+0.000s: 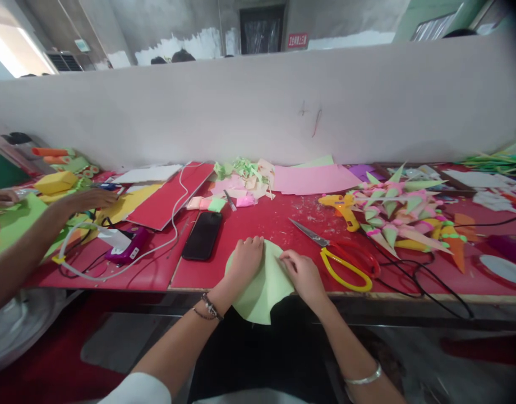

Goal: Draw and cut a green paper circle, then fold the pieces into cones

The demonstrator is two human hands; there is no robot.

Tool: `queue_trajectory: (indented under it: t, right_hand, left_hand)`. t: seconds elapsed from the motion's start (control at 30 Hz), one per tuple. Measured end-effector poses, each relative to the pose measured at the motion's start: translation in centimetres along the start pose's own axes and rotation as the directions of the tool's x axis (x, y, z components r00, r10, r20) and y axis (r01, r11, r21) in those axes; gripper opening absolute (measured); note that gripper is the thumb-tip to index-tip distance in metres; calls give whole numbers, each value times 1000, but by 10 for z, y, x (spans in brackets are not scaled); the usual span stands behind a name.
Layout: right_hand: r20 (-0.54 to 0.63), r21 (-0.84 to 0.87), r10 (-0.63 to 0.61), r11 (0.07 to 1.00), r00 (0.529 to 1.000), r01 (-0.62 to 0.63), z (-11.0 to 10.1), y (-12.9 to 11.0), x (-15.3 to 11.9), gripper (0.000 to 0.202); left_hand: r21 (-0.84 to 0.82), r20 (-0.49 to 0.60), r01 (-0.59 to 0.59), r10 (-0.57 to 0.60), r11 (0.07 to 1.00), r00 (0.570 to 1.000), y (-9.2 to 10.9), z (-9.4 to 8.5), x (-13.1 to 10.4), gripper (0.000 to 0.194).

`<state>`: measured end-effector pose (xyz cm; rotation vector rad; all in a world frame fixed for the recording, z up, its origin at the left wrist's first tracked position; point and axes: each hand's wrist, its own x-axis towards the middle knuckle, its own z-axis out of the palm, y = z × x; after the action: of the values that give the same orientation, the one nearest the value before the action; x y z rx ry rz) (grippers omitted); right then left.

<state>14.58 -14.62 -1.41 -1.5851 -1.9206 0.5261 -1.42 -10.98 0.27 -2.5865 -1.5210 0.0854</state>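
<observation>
A light green paper sheet (258, 294) with a rounded edge hangs over the table's front edge, with a crease down its middle. My left hand (246, 259) presses on its upper left part, fingers bent together over the paper. At the right edge of the sheet, my right hand (302, 275) pinches the paper between thumb and fingers. Just right of that hand lie large scissors (346, 269) with red and yellow handles, blades apart. A black phone (202, 235) rests to the left of my left hand.
A yellow glue gun (344, 209) and folded paper flowers (401, 210) are on the right, with black cords. Pink paper (312, 178) and green scraps (243, 167) lie at the back, before a white partition (258, 112). Left are a purple power strip (129, 247) and another person's arm (51, 224).
</observation>
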Motion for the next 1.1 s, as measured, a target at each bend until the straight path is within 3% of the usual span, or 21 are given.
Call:
queue_trajectory:
  t: [0.23,0.37,0.47,0.57,0.7,0.9,1.1]
  right_hand:
    - [-22,1,23,1000,999,-23,-4,2,-10,25]
    - [-6,152,85,985,996,-83,-5,8,-3,22]
    - [35,310,101,945,994,-106,-9,16,11,19]
    - [94,363,72,926,993,-102,-18,20,23,18]
    - [205,406,86,899,975,-165,-32,16,17,28]
    - [65,324,192,924,979,-203,-24,8,-11,25]
    - [-92,122,159,981,983,-148,-6,4,-26,23]
  left_hand:
    - [-19,-16,-26,26,999,1000,-10,3,1,41]
    - [-67,-32,-28,26,997,999,-17,-1,-13,39]
    - [-155,-66,-26,16,988,998,-17,3,-27,40]
    - [-224,-75,-5,-12,974,997,-12,12,-34,41]
    - [-265,-90,53,-79,963,993,0,16,-33,41]
    - [-253,-61,125,-145,959,988,8,11,-31,43]
    - [-243,-22,124,-133,962,991,8,9,-32,44]
